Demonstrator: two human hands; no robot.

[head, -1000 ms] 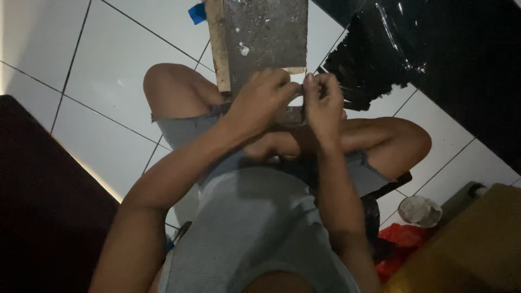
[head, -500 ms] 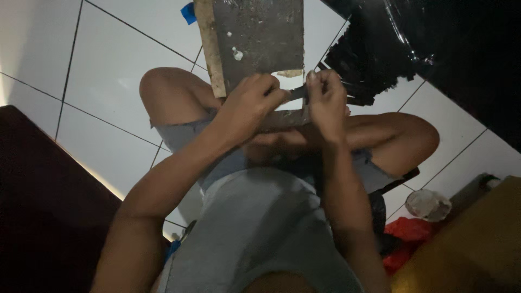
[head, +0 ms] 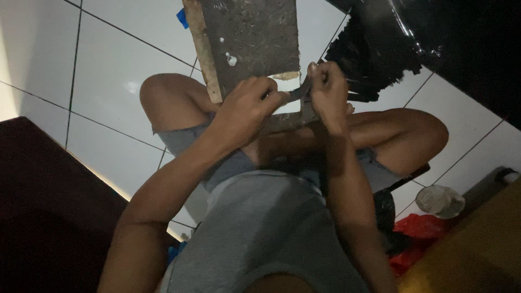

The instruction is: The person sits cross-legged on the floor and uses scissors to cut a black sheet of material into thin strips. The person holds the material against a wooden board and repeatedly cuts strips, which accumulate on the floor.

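Dim light here, so much of what you're working on is hard to read. Your left hand (head: 244, 111) is curled closed and your right hand (head: 325, 89) is pinched shut, both gripping a small dark strip (head: 298, 93) stretched between them; its material I cannot tell. It sits just over the near edge of the rough grey board with a pale wooden side rail (head: 247, 38), which runs off the top of the view and whose lower end is hidden behind your hands. The shiny black plastic sheet (head: 391, 49) at upper right fades into darkness. A red plastic bag (head: 415, 228) and a pale crumpled wad (head: 439, 201) lie by your right knee. Since a second ago your hands have edged slightly apart, the strip now showing between them.
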